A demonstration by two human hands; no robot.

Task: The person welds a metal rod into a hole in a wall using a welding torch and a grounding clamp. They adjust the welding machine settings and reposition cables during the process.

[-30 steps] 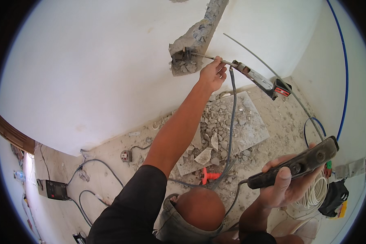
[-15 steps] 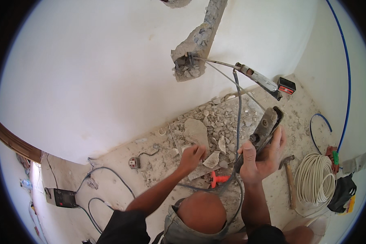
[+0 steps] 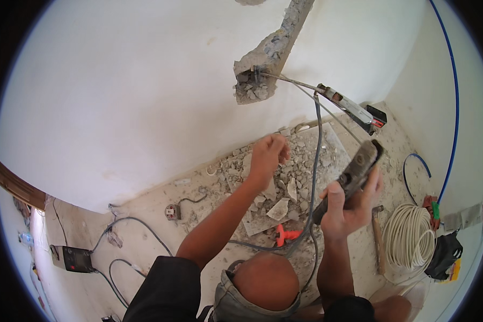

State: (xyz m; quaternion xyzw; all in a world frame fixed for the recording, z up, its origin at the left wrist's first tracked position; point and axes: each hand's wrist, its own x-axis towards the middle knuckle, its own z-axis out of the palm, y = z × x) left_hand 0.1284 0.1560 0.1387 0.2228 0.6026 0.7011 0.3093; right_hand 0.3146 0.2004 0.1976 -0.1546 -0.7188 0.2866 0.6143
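My right hand is wrapped round a worn grey-and-black clamp-like tool. From its upper end a thin rod runs up to a broken-out hole in the white wall. A second bar from the hole carries a silver-and-black handle-like piece, which hangs out from the wall; a dark cable drops beside it. My left hand is raised over the rubble below the hole, its fingers curled; whether anything is in them is hidden.
Broken rubble covers the floor. A red-orange tool grip lies near my knees. To the right are a hammer, a coil of white cable and a black bag. A black box with cables stands left.
My left hand has moved up and slightly right, toward the wall. My right hand, still round the clamp-like tool, has shifted a little to the right. The view has shifted slightly.
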